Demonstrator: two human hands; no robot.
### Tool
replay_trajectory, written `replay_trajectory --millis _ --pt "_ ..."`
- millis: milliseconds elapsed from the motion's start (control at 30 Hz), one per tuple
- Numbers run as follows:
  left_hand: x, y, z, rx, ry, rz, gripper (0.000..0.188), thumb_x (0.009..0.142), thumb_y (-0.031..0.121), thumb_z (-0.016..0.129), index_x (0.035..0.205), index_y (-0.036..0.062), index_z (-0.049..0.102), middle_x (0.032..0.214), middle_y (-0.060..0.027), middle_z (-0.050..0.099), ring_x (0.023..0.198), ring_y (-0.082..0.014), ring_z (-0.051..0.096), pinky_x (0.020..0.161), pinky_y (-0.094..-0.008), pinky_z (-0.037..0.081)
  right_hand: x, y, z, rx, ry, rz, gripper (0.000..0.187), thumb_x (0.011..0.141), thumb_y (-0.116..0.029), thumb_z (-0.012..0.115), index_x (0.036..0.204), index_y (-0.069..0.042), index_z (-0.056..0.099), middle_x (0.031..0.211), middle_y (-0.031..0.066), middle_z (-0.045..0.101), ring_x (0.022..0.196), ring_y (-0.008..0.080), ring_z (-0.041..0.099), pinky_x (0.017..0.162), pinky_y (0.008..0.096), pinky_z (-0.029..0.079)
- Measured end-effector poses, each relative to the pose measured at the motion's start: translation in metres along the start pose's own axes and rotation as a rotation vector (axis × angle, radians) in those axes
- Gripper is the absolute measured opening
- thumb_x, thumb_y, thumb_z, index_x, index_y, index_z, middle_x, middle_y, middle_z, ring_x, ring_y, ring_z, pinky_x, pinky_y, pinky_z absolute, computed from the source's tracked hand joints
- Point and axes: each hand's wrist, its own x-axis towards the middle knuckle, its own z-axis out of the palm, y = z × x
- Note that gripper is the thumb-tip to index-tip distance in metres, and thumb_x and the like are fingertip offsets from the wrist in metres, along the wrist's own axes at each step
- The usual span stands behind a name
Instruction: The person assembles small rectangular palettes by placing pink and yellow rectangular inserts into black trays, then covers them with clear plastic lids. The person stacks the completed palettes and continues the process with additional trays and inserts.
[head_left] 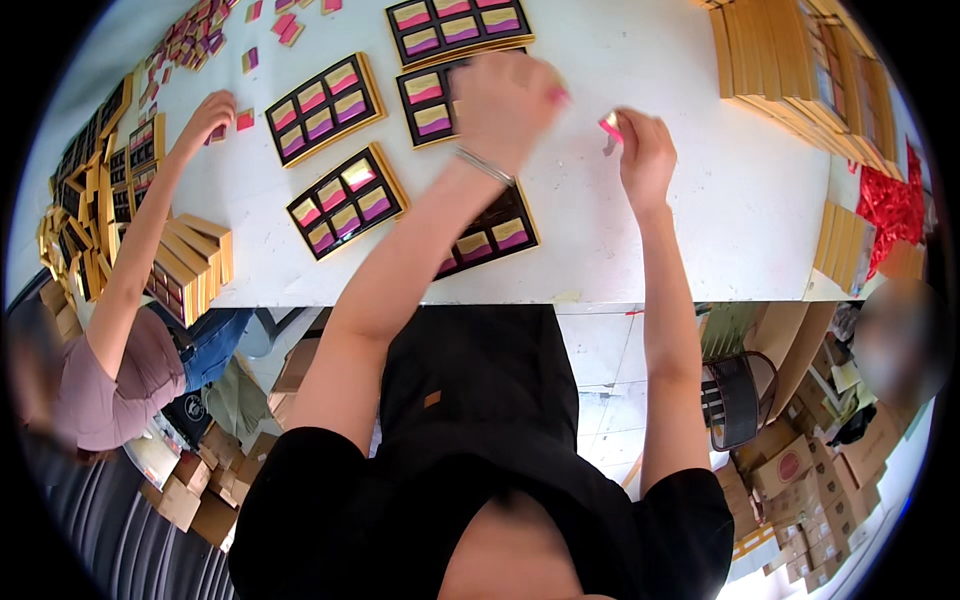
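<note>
My left hand (508,108) is blurred and reaches over a black tray with a gold edge (424,104). Its fingers are curled, and a pink and yellowish bit shows at the fingertips, too smeared to name. To the right, above the white tabletop, my right hand (648,155) pinches a small pink packet (609,127) with a pale part. Under my left forearm lies another tray (505,228), partly hidden, with pink-purple packets along its near row and dark spaces behind. Two filled trays (325,108) (347,202) lie to the left.
Another filled tray (460,28) lies at the far edge. Loose packets (195,40) are scattered at the far left, near a co-worker's hand (214,112). Gold-edged boxes are stacked left (190,262) and right (790,75). Red shiny material (890,205) lies at the right edge.
</note>
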Motion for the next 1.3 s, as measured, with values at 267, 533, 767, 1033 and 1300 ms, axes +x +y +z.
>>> replay_trajectory --millis 267,533,767,1033,1300 --pt "-0.024 -0.081 -0.007 -0.069 -0.036 -0.091 0.038 0.076 0.027 0.074 0.107 0.0062 0.068 0.111 -0.0087 0.065 0.105 -0.0285 0.058 0.088 -0.0405 0.048 0.084 -0.058 0.069 0.050 -0.247 -0.245 0.018 0.085 -0.012 0.064 0.102 -0.016 0.069 0.100 0.0030 0.062 0.096 0.0230 0.059 0.077 0.0350 0.052" --pt "-0.066 -0.074 -0.011 0.210 -0.342 -0.012 0.076 0.088 0.050 0.055 0.146 0.0065 0.034 0.156 -0.0079 0.027 0.144 -0.0205 0.024 0.111 -0.0615 0.021 0.037 -0.063 0.071 -0.201 -0.429 -0.359 0.058 0.092 -0.042 0.054 0.139 -0.008 0.047 0.148 0.0060 0.040 0.140 0.0236 0.032 0.113 0.0530 0.025" --pt "-0.066 -0.074 -0.009 0.033 -0.273 -0.042 0.076 0.082 0.047 0.062 0.142 0.0049 0.040 0.151 -0.0128 0.034 0.141 -0.0258 0.031 0.111 -0.0603 0.022 0.037 -0.066 0.070 -0.202 -0.480 -0.327 0.067 0.094 -0.052 0.045 0.146 -0.010 0.037 0.153 0.0062 0.034 0.143 0.0246 0.027 0.116 0.0563 0.008" --pt "-0.060 -0.104 -0.052 -0.160 -0.286 -0.050 0.073 0.085 0.045 0.064 0.142 0.0066 0.040 0.154 -0.0166 0.025 0.143 -0.0283 0.025 0.107 -0.0673 0.022 0.156 -0.157 0.148 0.227 -0.235 -0.195 0.021 0.092 -0.016 0.056 0.108 -0.005 0.066 0.107 0.0137 0.067 0.094 0.0323 0.064 0.080 0.0389 0.050" --pt "-0.009 -0.317 -0.044 0.097 0.163 -0.471 0.028 0.084 0.013 0.063 0.110 0.0026 0.062 0.109 -0.0158 0.064 0.100 -0.0335 0.061 0.084 -0.0418 0.051 0.211 -0.211 0.303 -0.284 -0.190 -0.334 0.030 0.087 -0.026 0.063 0.099 0.001 0.063 0.101 0.0223 0.065 0.095 0.0328 0.065 0.079 0.0405 0.053"
